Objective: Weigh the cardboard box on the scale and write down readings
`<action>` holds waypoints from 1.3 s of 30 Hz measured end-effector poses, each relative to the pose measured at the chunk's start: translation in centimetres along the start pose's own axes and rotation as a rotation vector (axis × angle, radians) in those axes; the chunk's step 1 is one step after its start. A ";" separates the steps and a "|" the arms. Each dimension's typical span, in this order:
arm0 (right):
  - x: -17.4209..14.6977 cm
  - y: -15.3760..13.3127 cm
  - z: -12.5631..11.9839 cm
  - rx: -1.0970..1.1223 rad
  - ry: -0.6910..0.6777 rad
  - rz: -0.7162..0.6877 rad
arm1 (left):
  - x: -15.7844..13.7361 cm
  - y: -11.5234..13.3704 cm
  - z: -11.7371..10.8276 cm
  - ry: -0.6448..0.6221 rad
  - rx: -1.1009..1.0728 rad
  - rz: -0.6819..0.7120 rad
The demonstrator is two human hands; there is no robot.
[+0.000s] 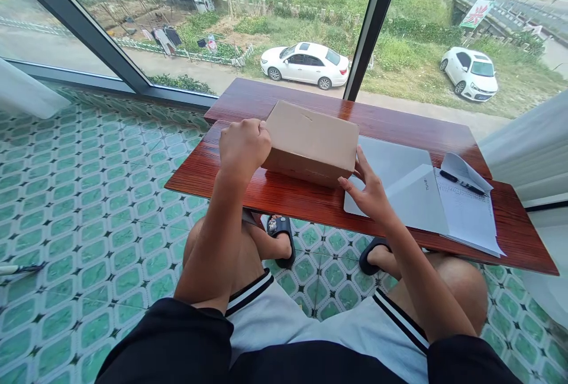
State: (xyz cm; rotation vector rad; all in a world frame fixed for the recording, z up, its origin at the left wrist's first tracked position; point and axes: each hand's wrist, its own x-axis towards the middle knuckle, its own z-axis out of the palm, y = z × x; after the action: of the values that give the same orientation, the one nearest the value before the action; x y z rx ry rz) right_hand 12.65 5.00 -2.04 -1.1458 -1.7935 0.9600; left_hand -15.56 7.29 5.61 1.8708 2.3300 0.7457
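Observation:
A closed brown cardboard box [313, 138] rests on the dark red wooden table [213, 162], its long side towards me. My left hand [245, 144] is curled at the box's left end, with the fingertips hidden behind its edge. At the opposite end, my right hand [367, 189] grips the near right corner, thumb on the front side and fingers along the end face. Just right of the box, partly under my right hand, lies a flat silver-grey laptop [402, 180] with its lid shut.
Written papers [468, 212] lie at the table's right, with a black pen [464, 183] on top. Behind the table stands a large window with a dark frame [370, 23]. White curtains [528, 141] hang at the right. Green patterned tiles [110, 212] cover the floor.

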 end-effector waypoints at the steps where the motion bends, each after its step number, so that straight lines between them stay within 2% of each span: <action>1: 0.0 0.0 0.0 -0.002 -0.002 -0.003 | 0.0 0.0 0.1 0.003 0.048 -0.022; 4: 0.1 0.2 0.0 -0.029 -0.013 -0.017 | -0.1 0.0 0.1 -0.015 0.172 -0.057; 8: 0.2 0.1 0.1 -0.070 -0.023 -0.019 | 0.0 0.1 0.1 -0.039 0.226 -0.052; 20: 0.0 0.5 0.5 -0.098 -0.024 -0.051 | 0.0 0.5 -0.3 -0.182 0.308 -0.071; 27: 0.0 -0.4 0.1 -0.143 -0.014 -0.046 | 0.0 0.3 -0.9 -0.225 0.293 -0.044; 29: 0.0 -0.5 -0.2 -0.152 0.027 -0.003 | -0.3 0.5 -0.9 -0.170 0.289 -0.063; 31: -0.1 -0.4 -0.6 -0.152 0.099 0.026 | -0.7 0.9 -1.0 -0.019 0.250 -0.039; 35: -0.2 -0.5 -2.0 -0.222 0.246 -0.039 | -1.7 1.9 -1.1 0.315 0.064 0.213; 39: -0.4 -0.7 -3.6 -0.327 0.336 -0.084 | -2.6 3.2 -1.2 0.433 -0.167 0.447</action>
State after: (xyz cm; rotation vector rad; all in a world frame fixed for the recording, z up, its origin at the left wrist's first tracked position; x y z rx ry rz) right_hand 15.74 5.02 -0.09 -1.3295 -1.7405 0.4010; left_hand -12.37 4.90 7.30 2.3700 1.9649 1.4720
